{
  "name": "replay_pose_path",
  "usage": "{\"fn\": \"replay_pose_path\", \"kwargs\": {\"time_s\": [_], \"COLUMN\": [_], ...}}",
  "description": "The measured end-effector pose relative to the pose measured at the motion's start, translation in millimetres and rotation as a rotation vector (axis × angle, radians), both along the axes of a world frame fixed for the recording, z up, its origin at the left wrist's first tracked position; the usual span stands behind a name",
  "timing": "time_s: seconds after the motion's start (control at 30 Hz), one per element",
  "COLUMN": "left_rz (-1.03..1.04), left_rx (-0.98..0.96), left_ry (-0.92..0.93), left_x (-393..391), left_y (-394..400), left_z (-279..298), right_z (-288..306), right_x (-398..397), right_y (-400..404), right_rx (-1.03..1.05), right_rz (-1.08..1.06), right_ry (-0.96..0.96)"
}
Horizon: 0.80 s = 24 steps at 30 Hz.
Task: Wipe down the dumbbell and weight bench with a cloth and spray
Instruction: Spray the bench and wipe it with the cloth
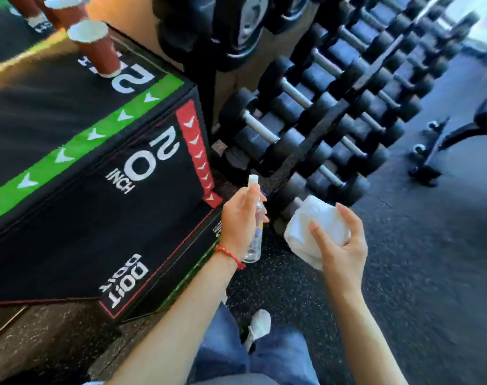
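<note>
The left hand (241, 218) has its fingers curled round a clear spray bottle (254, 226), held upright with its white nozzle at the top and the forefinger lying up along the neck. A red string bracelet (229, 254) circles that wrist. Just to the right, the right hand (339, 240) cups a bunched white cloth (317, 226) in its palm, thumb and fingers bent loosely round it and spread a little apart. Bottle and cloth sit near each other without touching.

Beyond both hands, a rack of black dumbbells (314, 129) with metal handles runs away to the far right in tiers. The weight bench (458, 134) stands at the far right, only its dark frame and small wheels in view, somewhat blurred. To the left is a black plyo box (84, 176) marked "20 INCH", edged in green and red. Below, blue jeans (264, 354) and a white shoe (260, 322) show over speckled rubber flooring (417, 259).
</note>
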<state>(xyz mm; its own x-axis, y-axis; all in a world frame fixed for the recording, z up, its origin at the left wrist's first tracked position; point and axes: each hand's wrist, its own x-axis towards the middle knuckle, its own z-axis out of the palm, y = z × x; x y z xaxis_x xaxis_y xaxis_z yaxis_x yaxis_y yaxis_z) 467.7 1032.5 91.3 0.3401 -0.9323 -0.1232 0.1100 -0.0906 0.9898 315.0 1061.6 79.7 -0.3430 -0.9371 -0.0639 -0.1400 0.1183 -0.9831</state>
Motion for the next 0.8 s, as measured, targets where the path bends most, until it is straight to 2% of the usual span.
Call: {"fn": "replay_pose_path", "kwargs": {"time_s": [0.23, 0.47, 0.7, 0.8], "left_rz": [-0.458, -0.847, -1.162, -1.285], "left_rx": [0.073, 0.218, 0.261, 0.242], "left_ry": [0.059, 0.05, 0.006, -0.036], "left_x": [-77.3, -136.5, -180.7, -196.6], "left_y": [-15.2, -16.9, 31.8, 66.0], "left_z": [-14.7, -42.6, -54.2, -53.4], "right_z": [-8.9, -24.8, -32.6, -33.1], "right_x": [-62.6, -84.7, -75.4, -72.7], "right_y": [35.4, 92.9, 167.5, 202.8], "right_rx": [0.039, 0.092, 0.149, 0.164], "right_rz": [-0.341, -0.732, -1.072, -1.201], "right_ry": [0.001, 0.002, -0.007, -0.068]}}
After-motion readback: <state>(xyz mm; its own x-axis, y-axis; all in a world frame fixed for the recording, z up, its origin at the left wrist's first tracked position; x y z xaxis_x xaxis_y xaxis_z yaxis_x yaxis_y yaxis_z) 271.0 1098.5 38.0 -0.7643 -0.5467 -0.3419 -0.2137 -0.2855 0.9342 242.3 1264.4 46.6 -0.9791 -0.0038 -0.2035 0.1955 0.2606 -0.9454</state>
